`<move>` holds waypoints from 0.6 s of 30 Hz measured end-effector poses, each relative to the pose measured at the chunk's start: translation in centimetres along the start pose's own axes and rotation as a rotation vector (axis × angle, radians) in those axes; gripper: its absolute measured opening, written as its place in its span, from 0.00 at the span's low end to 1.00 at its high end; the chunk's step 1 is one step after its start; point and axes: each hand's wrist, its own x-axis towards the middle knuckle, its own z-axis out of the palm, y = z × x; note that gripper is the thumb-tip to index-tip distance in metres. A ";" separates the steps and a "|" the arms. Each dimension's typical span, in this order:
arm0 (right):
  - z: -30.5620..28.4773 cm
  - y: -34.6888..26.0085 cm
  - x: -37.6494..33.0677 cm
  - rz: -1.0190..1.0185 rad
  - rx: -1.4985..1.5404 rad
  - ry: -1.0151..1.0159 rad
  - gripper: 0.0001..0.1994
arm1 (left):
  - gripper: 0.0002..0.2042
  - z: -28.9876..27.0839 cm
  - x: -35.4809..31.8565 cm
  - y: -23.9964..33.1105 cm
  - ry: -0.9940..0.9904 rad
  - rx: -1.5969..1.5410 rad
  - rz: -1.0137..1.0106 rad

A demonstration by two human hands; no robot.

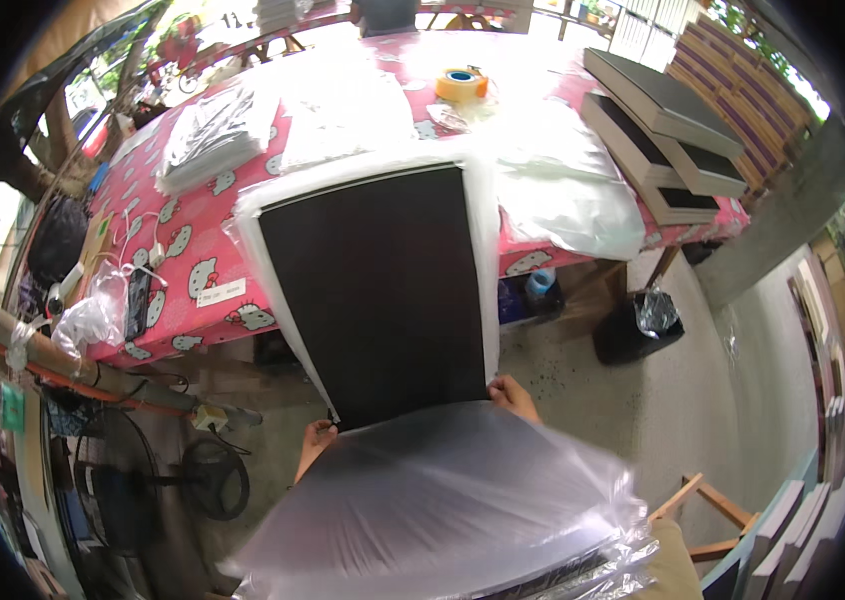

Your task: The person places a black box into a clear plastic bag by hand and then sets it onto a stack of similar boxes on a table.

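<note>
— Where's the camera?
— On my head, looking steeply down over my hands (413, 420) at the near edge of the pink table (193, 250).
— Close?
— Very; fisheye bends the rim.

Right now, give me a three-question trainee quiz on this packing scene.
1. True or false: both hands, left hand and right hand, grip the near end of the black panel.
2. What covers the panel's near end? A) clear plastic bag B) cardboard C) cloth
3. What lies on the far part of the pink tablecloth: a roll of ____.

Key: 1 true; 2 A; 3 tape
</note>
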 end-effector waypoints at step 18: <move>-4.1 -15.7 -0.5 -0.475 0.254 -1.448 0.19 | 0.26 -0.7 -8.1 20.2 -1.165 -0.204 0.501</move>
